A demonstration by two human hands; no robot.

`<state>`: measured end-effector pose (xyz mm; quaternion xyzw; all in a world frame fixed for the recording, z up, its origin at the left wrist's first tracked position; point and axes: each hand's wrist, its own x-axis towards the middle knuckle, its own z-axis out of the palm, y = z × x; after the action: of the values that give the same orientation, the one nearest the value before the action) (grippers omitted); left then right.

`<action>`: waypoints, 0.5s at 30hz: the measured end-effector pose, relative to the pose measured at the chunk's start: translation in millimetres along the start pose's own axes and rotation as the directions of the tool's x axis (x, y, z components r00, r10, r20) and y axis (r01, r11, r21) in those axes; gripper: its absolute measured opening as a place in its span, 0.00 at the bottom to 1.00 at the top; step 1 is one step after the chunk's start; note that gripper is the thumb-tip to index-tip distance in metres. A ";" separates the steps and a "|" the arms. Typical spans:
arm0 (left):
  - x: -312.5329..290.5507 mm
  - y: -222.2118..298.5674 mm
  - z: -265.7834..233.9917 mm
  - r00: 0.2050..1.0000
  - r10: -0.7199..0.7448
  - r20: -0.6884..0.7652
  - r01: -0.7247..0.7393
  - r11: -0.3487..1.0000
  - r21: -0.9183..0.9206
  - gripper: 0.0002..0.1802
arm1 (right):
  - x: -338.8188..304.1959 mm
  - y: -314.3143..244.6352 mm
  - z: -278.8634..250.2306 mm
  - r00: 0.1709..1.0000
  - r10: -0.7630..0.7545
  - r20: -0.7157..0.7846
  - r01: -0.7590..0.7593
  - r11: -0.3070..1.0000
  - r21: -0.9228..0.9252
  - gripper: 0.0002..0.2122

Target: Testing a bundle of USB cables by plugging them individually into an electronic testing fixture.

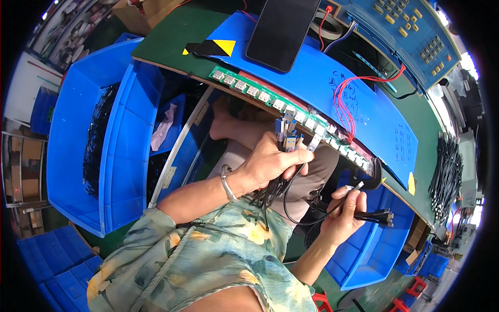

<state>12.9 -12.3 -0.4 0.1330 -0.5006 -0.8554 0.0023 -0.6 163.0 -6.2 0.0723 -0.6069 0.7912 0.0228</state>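
My left hand [273,162] is closed around a bundle of black USB cables [289,141], their metal plugs with blue inserts pointing up. One plug [315,139] by the thumb reaches the sockets on the green circuit board strip [249,89]; I cannot tell whether it is seated. In my right hand [343,216], thumb and fingers pinch a cable end with a pale plug [355,187]. Several black cable ends [382,217] stick out to the right of that hand. A loop of black cable runs between the two hands, below the board.
A blue sheet [387,138] with handwriting covers the bench, under a black phone-like device [280,39]. Red wires [340,104] run from the board toward a blue keypad instrument [405,31]. Black cables [446,174] lie at the right. Blue bins [125,151] flank me.
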 end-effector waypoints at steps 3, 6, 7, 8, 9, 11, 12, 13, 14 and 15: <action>2.0 -3.4 0.1 1.000 0.021 -0.011 -0.021 1.000 -0.003 0.07 | 0.8 3.1 7.1 1.000 -0.002 -0.009 0.002 0.999 0.041 0.07; 3.4 -8.4 -4.9 0.999 0.032 0.005 -0.032 0.998 -0.045 0.07 | 0.2 3.7 13.2 1.000 0.027 -0.008 -0.026 0.998 0.059 0.07; 5.1 -9.1 -4.7 0.999 0.033 0.014 -0.032 0.998 -0.061 0.05 | 1.7 5.0 12.6 0.999 0.038 0.013 -0.038 0.998 0.050 0.07; 6.9 -7.7 -3.7 0.999 0.030 0.017 -0.029 0.998 -0.064 0.05 | 3.4 6.2 13.2 0.998 0.041 0.047 -0.043 0.998 0.050 0.07; 8.7 -5.0 -2.0 1.000 0.028 0.010 -0.027 0.997 -0.071 0.05 | 4.4 5.8 15.3 0.997 0.065 0.050 -0.068 0.997 0.046 0.07; 9.5 -1.6 -0.3 1.000 0.012 0.004 -0.011 0.996 -0.084 0.05 | 6.3 8.3 21.3 0.992 0.118 0.038 -0.119 0.992 0.032 0.09; 9.7 -1.5 -1.2 1.000 0.027 0.003 -0.027 0.996 -0.089 0.05 | 9.9 9.8 21.2 0.988 0.144 0.063 -0.144 0.990 -0.004 0.10; 10.3 -1.1 -2.1 1.000 0.017 0.008 -0.016 0.996 -0.087 0.05 | 12.4 10.1 24.3 0.985 0.157 0.067 -0.157 0.988 -0.005 0.11; 10.4 -1.0 -2.5 1.000 0.008 0.013 -0.007 0.996 -0.085 0.05 | 14.5 10.4 27.7 0.983 0.170 0.072 -0.170 0.985 -0.006 0.11; 10.1 -1.0 -2.2 1.000 0.005 0.018 -0.004 0.996 -0.087 0.05 | 16.4 12.4 28.6 0.981 0.173 0.084 -0.175 0.984 0.023 0.11</action>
<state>3.8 -15.2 -4.5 0.1237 -0.4633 -0.8775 0.0053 -15.8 131.3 -8.5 0.0518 -0.5993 0.7956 -0.0725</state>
